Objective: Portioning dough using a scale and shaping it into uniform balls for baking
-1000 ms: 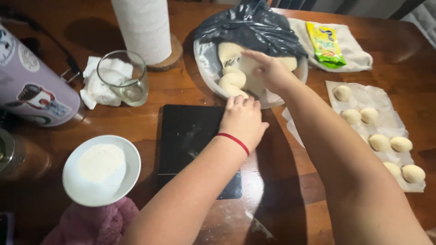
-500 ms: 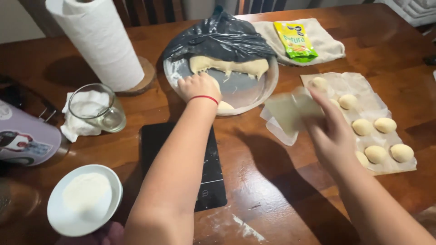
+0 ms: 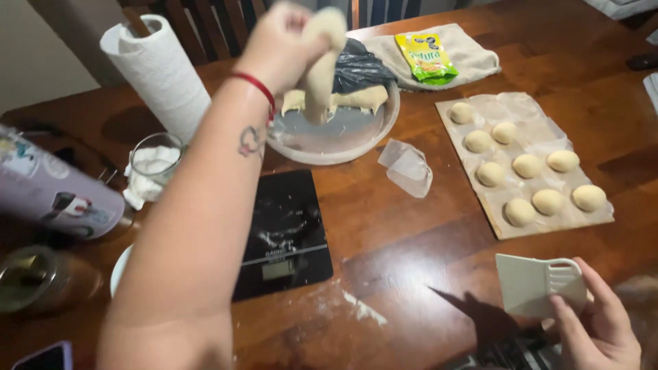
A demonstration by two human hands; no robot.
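A left hand (image 3: 277,44), a red band at its wrist, is raised high over the wooden counter (image 3: 425,253), its fingers closed around the top of a stretched strip of dough (image 3: 319,68) that hangs straight down from the fist. The dough's lower end dangles just above a round metal pan (image 3: 343,137), where a flat slab of more dough (image 3: 356,101) lies against the far rim, partly under a dark plastic bag (image 3: 360,65). The right hand (image 3: 596,322), low at the near right edge, grips a pale plastic dough scraper (image 3: 538,284) by its ridged handle, well apart from the lifted strip. Between the two hands sits a black kitchen scale (image 3: 284,233), dusted with flour, directly below the left forearm. Eight dough balls (image 3: 521,164) rest on a sheet of paper (image 3: 589,219) to the right of the pan. A roll of paper towels (image 3: 161,72) and a glass (image 3: 154,157) stand to the left; a crumpled piece of clear plastic (image 3: 408,168) lies beside the pan.
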